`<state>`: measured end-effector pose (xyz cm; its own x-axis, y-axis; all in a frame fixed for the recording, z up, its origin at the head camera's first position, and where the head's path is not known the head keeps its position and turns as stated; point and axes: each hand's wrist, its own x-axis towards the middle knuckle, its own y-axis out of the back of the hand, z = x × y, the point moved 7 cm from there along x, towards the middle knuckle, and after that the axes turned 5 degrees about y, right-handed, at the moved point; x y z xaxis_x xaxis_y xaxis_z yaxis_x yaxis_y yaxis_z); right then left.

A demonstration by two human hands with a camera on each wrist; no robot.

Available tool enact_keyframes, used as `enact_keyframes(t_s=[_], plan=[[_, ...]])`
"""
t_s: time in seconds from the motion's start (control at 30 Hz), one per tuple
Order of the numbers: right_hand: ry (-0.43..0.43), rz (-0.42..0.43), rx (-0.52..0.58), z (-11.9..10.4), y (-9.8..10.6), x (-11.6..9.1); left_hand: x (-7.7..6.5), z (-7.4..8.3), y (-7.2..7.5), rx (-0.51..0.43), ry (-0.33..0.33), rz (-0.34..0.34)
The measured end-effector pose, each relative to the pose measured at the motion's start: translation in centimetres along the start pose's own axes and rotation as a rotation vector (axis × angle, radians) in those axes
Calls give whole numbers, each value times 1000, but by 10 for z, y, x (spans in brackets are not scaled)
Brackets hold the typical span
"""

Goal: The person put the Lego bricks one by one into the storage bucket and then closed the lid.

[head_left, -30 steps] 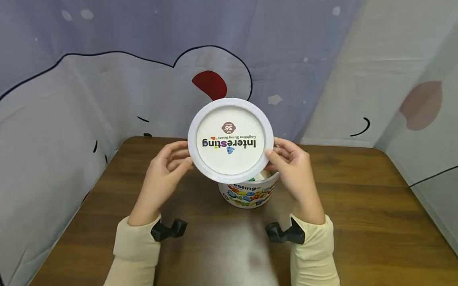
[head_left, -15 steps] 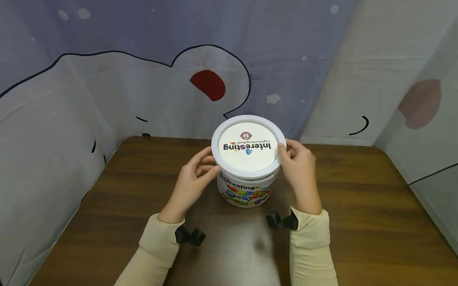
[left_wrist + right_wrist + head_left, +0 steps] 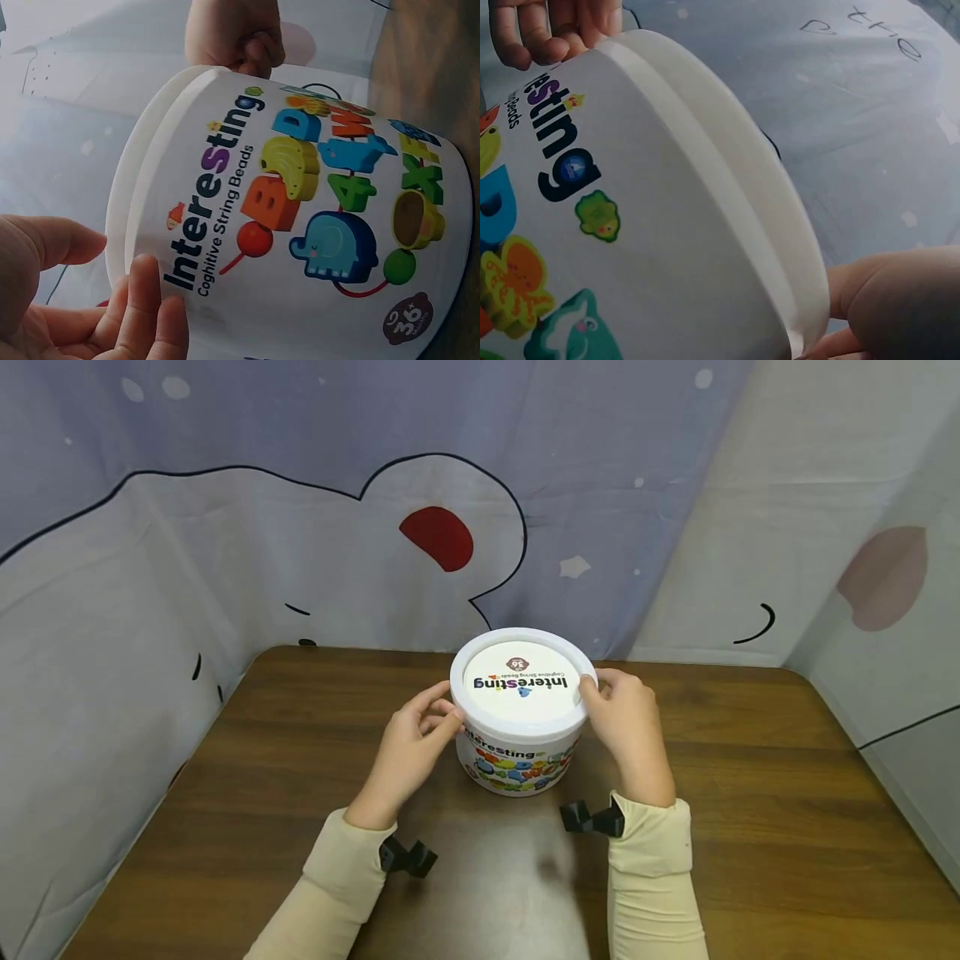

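Note:
A white round lid (image 3: 517, 722) printed "Interesting" sits on top of a white bucket (image 3: 517, 768) with colourful string-bead pictures on its side. At the lid's right edge my right hand (image 3: 628, 727) pinches the rim, thumb on top and fingers curled below. My left hand (image 3: 401, 747) is at the opposite edge, fingertips right at the rim. In the left wrist view, the left thumb (image 3: 67, 241) stands apart from the fingers beside the bucket wall. The lid hides whatever is inside the bucket.
The bucket stands on a brown wooden table (image 3: 750, 793), toward its back edge. A printed cloth (image 3: 300, 560) hangs behind and along both sides. Black wrist mounts (image 3: 408, 857) stick out inward from the cream sleeves.
The lid has come down from above the bucket and moved right, covering its opening. It now lies flatter and lower, and my left hand has moved right with it.

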<state>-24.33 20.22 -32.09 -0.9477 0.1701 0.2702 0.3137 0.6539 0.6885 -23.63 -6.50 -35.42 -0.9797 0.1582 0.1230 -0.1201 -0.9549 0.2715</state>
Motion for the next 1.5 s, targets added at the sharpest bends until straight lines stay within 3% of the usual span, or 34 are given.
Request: enact_keyframes(t_s=[0.17, 0.27, 0.4, 0.53, 0.7, 0.8, 0.9, 1.03, 1.5], plan=[[-20, -46, -11, 3, -1, -1, 1, -3, 1, 32, 6, 33], [-39, -16, -5, 6, 2, -1, 3, -3, 2, 55, -18, 80], [-11, 80, 61, 8, 7, 0, 7, 4, 4, 94, -105, 170], [123, 114, 160, 3, 5, 4, 13, 16, 0, 110, -217, 199], [293, -62, 132, -8, -13, 3, 27, 27, -16, 232, -316, 148], [329, -183, 65, -11, -26, 1, 35, 30, -25, 331, -313, 92], [310, -247, -11, -12, -35, 1, 42, 30, -33, 468, -276, 15], [276, -280, -85, -14, -39, 2, 47, 26, -39, 629, -239, -80], [220, -285, -240, -17, -41, 12, 58, 20, -43, 806, -239, -157]])
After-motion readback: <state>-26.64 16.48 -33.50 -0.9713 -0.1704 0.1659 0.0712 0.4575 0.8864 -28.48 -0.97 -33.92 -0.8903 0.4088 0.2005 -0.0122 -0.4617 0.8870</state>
